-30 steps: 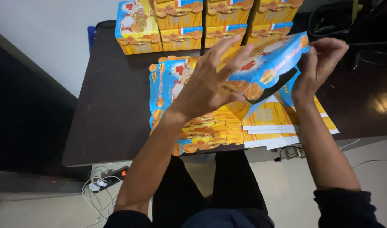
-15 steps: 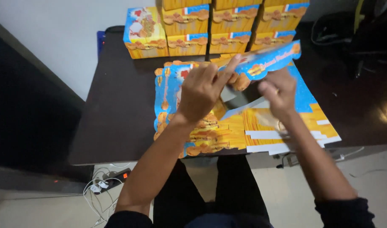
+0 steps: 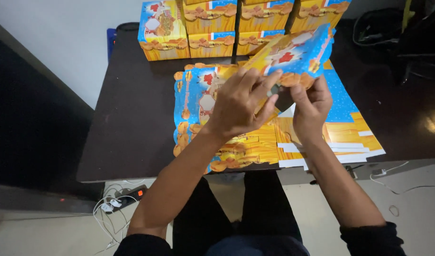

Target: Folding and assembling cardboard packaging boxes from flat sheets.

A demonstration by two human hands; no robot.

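I had both hands up over the desk edge. L hand (image 3: 238, 106) gripped the near side of the blue-and-yellow carton (image 3: 293, 54), fingers spread across its face; R hand (image 3: 312, 106) pinched its lower flap from the other side. Carton was tilted, half-folded, held off the surface. Directly under the grip lay the stack of flat cartons (image 3: 217, 142) on the dark table (image 3: 132, 118). Beyond the grip, at the far edge, stood the assembled boxes (image 3: 212, 23) in rows.

Flat carton blanks (image 3: 236, 147) stacked at counter (image 3: 127, 137) front edge; assembled boxes (image 3: 212, 28) in row behind; power strip (image 3: 129, 195) on floor (image 3: 416, 208) below-left.
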